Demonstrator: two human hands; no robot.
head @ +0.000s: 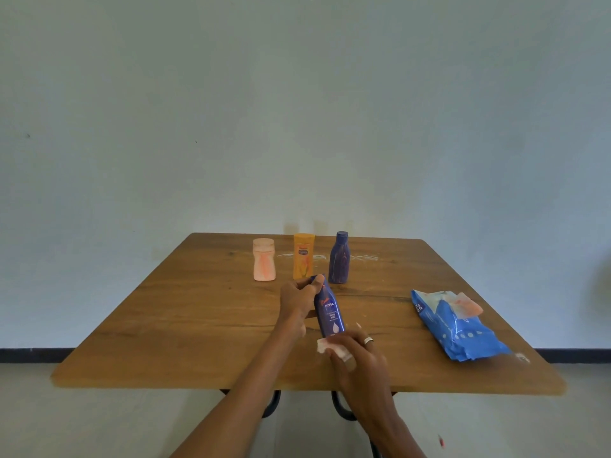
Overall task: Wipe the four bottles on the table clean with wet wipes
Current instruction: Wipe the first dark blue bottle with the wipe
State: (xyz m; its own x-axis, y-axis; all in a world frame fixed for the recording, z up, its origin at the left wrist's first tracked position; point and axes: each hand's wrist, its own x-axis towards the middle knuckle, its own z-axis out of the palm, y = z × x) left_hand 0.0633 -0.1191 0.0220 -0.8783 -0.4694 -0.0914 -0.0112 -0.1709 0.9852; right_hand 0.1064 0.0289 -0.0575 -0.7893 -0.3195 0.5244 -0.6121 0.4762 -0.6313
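The table point(198, 325) is matt, grained wood. All 4 bottles look plastic; the held blue bottle point(329, 312) is glossy. The wipes pack point(463, 332) is shiny, crinkled plastic film.

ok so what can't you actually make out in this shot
- Base of the blue Nivea bottle, head view: covered by the right hand and the wet wipe.
- Its cap: hidden under the left hand.
- Small print on the wipes pack: too small and blurred.
- Label of the yellow bottle: too small to read.
- Backs of all the bottles: face away from the camera.
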